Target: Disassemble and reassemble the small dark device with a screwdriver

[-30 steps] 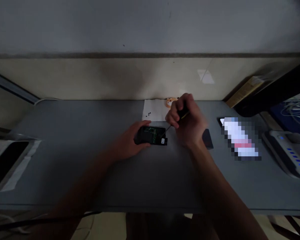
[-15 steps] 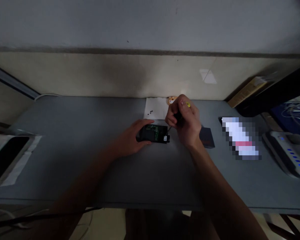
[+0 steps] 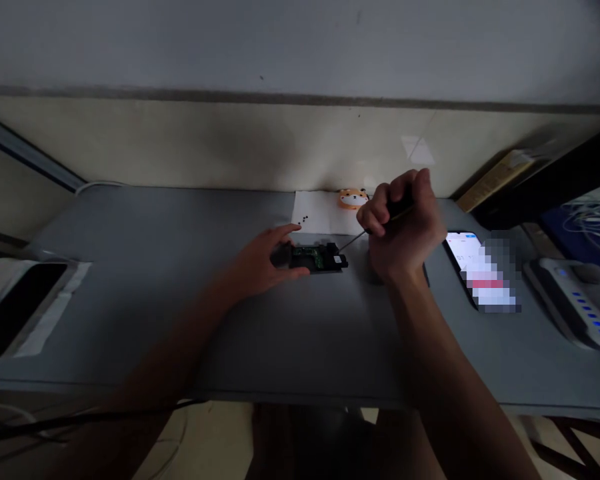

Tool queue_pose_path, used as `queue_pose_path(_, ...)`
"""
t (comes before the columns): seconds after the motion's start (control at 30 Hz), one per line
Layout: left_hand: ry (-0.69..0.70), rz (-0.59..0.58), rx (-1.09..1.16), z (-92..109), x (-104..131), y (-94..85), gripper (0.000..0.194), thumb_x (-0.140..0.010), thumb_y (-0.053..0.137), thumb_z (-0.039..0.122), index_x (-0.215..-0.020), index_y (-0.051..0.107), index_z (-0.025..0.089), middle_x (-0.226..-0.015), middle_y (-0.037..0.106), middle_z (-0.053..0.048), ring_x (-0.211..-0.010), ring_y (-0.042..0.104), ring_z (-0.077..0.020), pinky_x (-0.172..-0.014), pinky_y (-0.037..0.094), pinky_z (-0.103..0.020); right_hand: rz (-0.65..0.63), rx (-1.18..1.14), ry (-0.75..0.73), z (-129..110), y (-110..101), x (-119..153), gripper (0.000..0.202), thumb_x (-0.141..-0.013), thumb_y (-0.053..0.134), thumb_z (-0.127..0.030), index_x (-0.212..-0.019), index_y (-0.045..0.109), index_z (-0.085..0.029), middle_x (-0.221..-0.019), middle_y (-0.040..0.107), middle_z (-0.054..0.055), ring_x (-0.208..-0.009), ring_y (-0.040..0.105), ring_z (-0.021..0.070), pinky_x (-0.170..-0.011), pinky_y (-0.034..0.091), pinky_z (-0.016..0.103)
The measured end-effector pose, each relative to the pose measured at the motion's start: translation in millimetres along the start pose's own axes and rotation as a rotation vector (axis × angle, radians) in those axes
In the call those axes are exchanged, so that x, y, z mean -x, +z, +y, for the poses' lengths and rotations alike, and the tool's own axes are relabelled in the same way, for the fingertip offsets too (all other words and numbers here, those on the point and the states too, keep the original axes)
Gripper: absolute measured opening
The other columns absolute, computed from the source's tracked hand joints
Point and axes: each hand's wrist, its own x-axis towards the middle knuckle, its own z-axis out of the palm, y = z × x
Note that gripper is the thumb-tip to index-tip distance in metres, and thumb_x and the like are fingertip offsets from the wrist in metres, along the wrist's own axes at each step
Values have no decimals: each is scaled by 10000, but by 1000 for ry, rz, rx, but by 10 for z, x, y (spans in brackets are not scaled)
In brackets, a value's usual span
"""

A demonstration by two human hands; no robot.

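Observation:
On the grey table lies a small opened black electronic device (image 3: 307, 259), its green circuit board showing and a white label near its right end. My left hand (image 3: 255, 267) is round the left end of it, thumb along the near edge; the index finger is raised off the far edge. A screwdriver (image 3: 353, 241) with a thin metal shaft is gripped in my closed right hand (image 3: 410, 230). It slants down to the left, its tip at the device's right part. Whether the tip touches is too small to tell.
Behind the device, white paper (image 3: 320, 212) bears several tiny dark screws (image 3: 304, 219) and an orange animal-faced case (image 3: 353, 198). To the right are a lit phone (image 3: 463, 257) and a power strip (image 3: 575, 300). A dark phone-like slab (image 3: 25, 307) lies at the left.
My right hand has moved right and up, tilting the screwdriver lower and baring its shaft and the orange case. My left index finger has lifted from the device.

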Motion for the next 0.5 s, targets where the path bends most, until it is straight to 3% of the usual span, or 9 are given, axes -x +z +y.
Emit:
queue_pose_path(0.1, -8, 18, 3, -16, -11, 18, 748, -794, 798, 529, -1440, 560, 238, -1194, 716, -90, -1129, 695, -288, -1055, 552, -479, -29, -6, 37, -26, 32, 7, 560, -893, 633, -702, -666, 384, -254, -607, 259, -58, -465, 238, 103, -384, 246, 266)
queue_pose_path(0.23, 1, 52, 4, -19, -23, 29, 635, -834, 728, 518, -1395, 592, 254, -1124, 742, -70, -1079, 705, -270, -1017, 557, -448, -68, -20, 39, 26, 109, 73, 524, -907, 645, -651, -671, 393, -256, -632, 301, -51, -469, 269, 103, -380, 269, 267)
queue_pose_path(0.37, -30, 55, 51, 18, -31, 25, 489, -923, 577, 502, -1348, 613, 261, -973, 747, -21, -868, 701, -205, -844, 568, -342, -113, 9, 48, 96, 189, 154, 482, -907, 668, -611, -684, 419, -265, -680, 366, -32, -513, 360, 122, -390, 339, 281)
queue_pose_path(0.5, -17, 65, 84, 20, -27, 35, 472, -967, 481, 551, -1310, 615, 256, -937, 733, -8, -765, 664, -179, -754, 545, -306, -172, 2, 67, 86, 236, 228, 479, -886, 699, -621, -700, 441, -263, -689, 369, -32, -526, 385, 122, -400, 344, 283)
